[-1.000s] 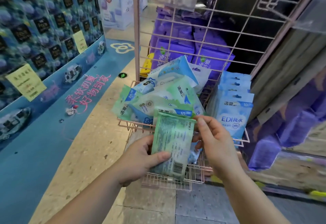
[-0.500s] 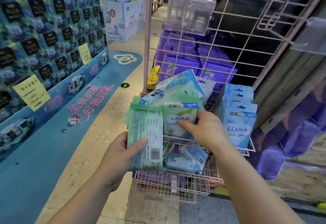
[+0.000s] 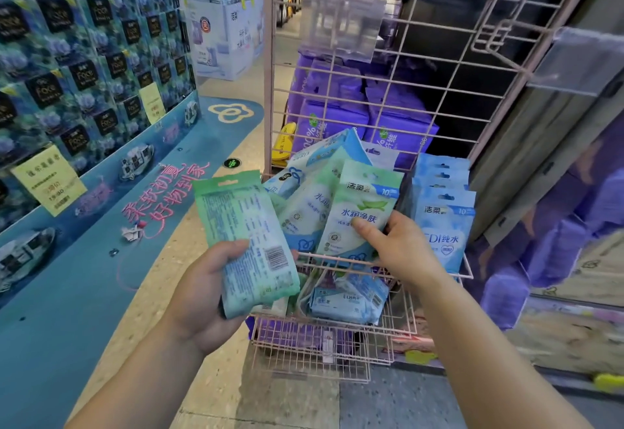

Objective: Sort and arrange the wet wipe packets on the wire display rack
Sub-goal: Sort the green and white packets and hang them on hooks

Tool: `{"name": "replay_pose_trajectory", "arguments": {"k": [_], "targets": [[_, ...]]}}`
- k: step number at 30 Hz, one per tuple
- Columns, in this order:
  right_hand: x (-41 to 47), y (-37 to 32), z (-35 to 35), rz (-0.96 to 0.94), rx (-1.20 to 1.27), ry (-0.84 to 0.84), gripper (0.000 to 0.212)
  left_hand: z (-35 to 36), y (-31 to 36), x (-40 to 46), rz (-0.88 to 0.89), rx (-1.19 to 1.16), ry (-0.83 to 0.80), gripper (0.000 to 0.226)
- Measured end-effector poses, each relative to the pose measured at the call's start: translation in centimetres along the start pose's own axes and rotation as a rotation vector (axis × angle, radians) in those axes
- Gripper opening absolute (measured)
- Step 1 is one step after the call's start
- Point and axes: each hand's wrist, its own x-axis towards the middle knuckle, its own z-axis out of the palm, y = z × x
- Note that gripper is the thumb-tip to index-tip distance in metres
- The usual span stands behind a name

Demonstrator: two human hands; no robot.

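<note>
holding a green packet (image 3: 244, 242) back side up, our left hand (image 3: 206, 297) wraps it from below, thumb pressed across its lower face, with its long axis running up and slightly left, away from us. just right of that hand sits the jumbled heap of packets (image 3: 314, 192) in the upper basket (image 3: 398, 275) of the pink wire rack (image 3: 388, 90), leaning at mixed angles. further right our right hand (image 3: 401, 246) pinches a second green packet (image 3: 363, 215) by its lower edge, thumb on the printed front, fingers behind; the packet stands nearly upright, tilted a little right, still resting among the heap. beyond the right hand, touching its far side, a tidy upright row of blue packets (image 3: 444, 222) fills the basket's right end. below both hands, a lower basket (image 3: 324, 344) holds a few loose blue packets (image 3: 347, 297). we judge the next move turns on the two green packets: they lie side by side between the hands, both roughly upright, so the right hand, being nearer the heap, need only carry its packet leftward onto the one in the left.
</note>
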Motion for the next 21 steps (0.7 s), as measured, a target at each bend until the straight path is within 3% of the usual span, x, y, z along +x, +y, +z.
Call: {"name": "replay_pose_trajectory", "arguments": {"k": [2, 3, 5, 7, 11, 15, 18, 21], "targets": [[-0.1, -0.1, -0.2, 0.000, -0.003, -0.013, 0.013, 0.0, 0.0, 0.0, -0.006, -0.047, -0.051, 0.087], [-0.1, -0.1, -0.3, -0.004, -0.006, -0.013, 0.015, -0.2, 0.1, 0.0, -0.007, -0.086, -0.078, 0.089], [0.0, 0.0, -0.4, -0.010, 0.001, -0.006, 0.016, 0.5, 0.2, -0.2, -0.051, -0.121, -0.205, 0.068], [0.0, 0.1, -0.3, -0.016, 0.021, -0.002, 0.014, -0.1, -0.1, 0.1, -0.025, -0.144, -0.206, 0.057], [-0.4, -0.1, -0.1, -0.093, 0.121, 0.115, 0.010, 0.6, 0.0, 0.5, -0.139, -0.204, -0.146, 0.066], [-1.8, -2.5, -1.3, -0.225, 0.186, 0.354, 0.010, 2.4, -0.5, 0.4, 0.002, -0.073, -0.009, 0.058], [-3.3, -3.6, -0.7, -0.256, 0.021, 0.240, 0.013, 4.1, -1.0, 0.0, 0.081, 0.100, -0.022, 0.057], [-3.9, -2.7, 1.4, -0.231, 0.026, 0.115, 0.017, 5.5, -1.7, 0.2, 0.107, 0.257, -0.069, 0.059]]}}
